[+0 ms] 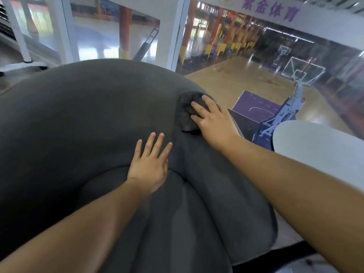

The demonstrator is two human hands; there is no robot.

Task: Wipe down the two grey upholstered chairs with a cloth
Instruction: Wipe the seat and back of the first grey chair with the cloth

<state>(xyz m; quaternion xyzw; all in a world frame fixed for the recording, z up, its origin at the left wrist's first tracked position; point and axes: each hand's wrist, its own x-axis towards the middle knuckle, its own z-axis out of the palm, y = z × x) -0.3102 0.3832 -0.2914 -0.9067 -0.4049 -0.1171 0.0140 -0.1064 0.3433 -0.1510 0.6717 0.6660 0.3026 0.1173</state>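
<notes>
- A dark grey upholstered chair (pixel 78 125) fills the foreground, its rounded back curving round a seat cushion (pixel 177 223).
- A crumpled dark cloth (pixel 186 115) lies on the back's upper right edge, under the right hand (pixel 214 125).
- The left hand (pixel 149 164) rests flat on the back, fingers spread, near the cloth and just above the cushion.

Open room over armchair backrest (pixel 78 119), frame left. White round table (pixel 319 154) crowds right edge; glass wall (pixel 246 56) closes upper right.
</notes>
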